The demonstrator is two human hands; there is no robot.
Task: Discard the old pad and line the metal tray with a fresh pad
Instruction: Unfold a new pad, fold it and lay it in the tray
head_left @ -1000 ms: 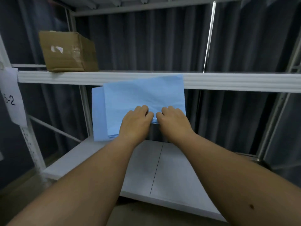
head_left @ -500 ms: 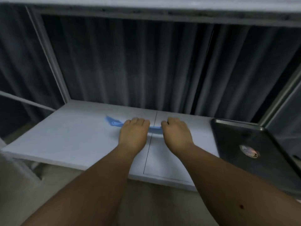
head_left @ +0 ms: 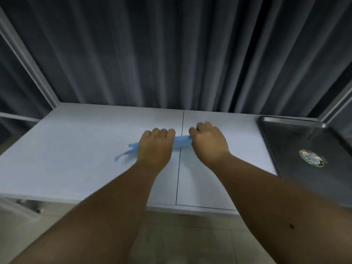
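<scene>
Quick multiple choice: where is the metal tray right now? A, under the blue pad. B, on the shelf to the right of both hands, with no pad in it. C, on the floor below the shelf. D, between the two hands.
B: the metal tray sits on the white shelf right of the right hand, unlined; the blue pad is held between both hands.

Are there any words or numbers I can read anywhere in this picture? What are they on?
Round sticker on the floor of the metal tray: it has a ring of print around its edge, but it is too small and blurred to read.
Blue pad held in both hands: no print shows.
White shelf and grey curtain: no words or numbers.
</scene>
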